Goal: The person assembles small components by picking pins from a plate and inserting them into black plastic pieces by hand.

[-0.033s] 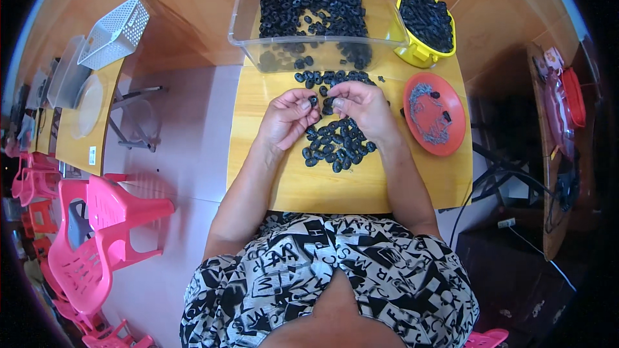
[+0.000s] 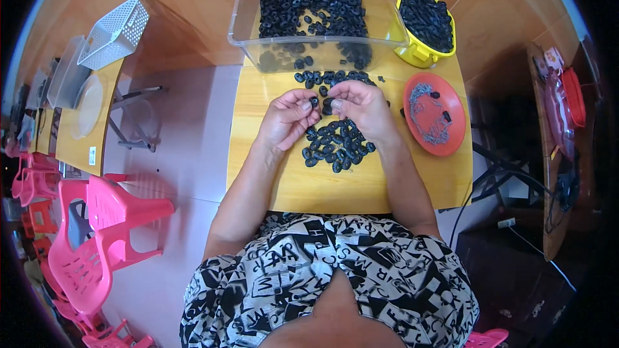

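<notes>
Hands meet over the middle of a small yellow wooden table (image 2: 290,187). Your left hand (image 2: 288,119) and right hand (image 2: 362,108) come together fingertip to fingertip, and the grip of both is pressed onto one small black ring (image 2: 314,100) held between them, just above the table.

Directly under your hands lies a loose pile of black rings (image 2: 338,142), matte and rubbery-looking, each a small round loop. The pile sits near the table's centre, with bare smooth wood around it: a wide strip toward you along the near edge, and a narrower strip on the left up to the table's left edge, beyond which the pale floor opens.

At the far edge stands a clear plastic bin (image 2: 248,32), rectangular with rounded corners, holding many more of the same rings. Just to its right is a yellow plastic tub (image 2: 412,55), also full of black rings. A flat round red-orange plate (image 2: 454,116) rests near the right edge, close beside your right hand, carrying a few black pieces and greyish scraps.

Off to the left, well apart, stand pink plastic chairs (image 2: 97,232) and another table with a white perforated basket (image 2: 113,32).
</notes>
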Demonstrator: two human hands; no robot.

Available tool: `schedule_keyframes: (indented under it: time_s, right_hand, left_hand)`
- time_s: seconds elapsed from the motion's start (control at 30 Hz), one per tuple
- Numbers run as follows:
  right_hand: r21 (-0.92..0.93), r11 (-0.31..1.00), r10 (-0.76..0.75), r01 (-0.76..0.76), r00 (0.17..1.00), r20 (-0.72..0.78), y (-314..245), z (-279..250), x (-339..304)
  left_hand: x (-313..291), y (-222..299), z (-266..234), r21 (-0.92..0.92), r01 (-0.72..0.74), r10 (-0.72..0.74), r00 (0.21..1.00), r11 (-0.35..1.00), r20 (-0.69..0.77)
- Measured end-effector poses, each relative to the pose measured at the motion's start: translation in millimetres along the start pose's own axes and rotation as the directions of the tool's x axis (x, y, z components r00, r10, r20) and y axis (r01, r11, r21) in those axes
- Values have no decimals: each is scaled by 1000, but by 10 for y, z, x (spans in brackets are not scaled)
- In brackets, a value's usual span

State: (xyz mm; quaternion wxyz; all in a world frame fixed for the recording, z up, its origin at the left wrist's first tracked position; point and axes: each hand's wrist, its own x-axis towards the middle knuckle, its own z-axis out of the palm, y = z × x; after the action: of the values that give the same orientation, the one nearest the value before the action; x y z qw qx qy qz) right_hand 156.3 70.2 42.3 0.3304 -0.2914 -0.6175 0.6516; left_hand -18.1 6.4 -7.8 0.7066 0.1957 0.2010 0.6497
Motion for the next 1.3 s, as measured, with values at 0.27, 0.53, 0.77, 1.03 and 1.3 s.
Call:
schedule_keyframes:
  time_s: [0.27, 0.53, 0.77, 1.03, 1.3]
  right_hand:
    - [7, 1000, -12, 13, 1000, -19, -93, 93, -37]
    - [-118, 993, -4, 2, 1000, -15, 39, 56, -25]
    - [-136, 991, -8, 9, 1000, 8, 95, 99, -24]
    - [-366, 928, -79, 74, 997, 2, 133, 38, -32]
    - [203, 951, 180, -233, 951, 252, 78, -206, 2]
  left_hand:
    - [-1, -18, 48, 90, 0, -4, 999, 996, 47]
    - [-25, -73, 110, 336, -70, 88, 995, 939, -40]
    - [-84, -105, 153, 760, -72, 211, 974, 646, -87]
    - [-69, -79, 237, 931, -169, 278, 958, 322, 78]
    - [-133, -53, 331, 757, -63, 150, 988, 650, -46]
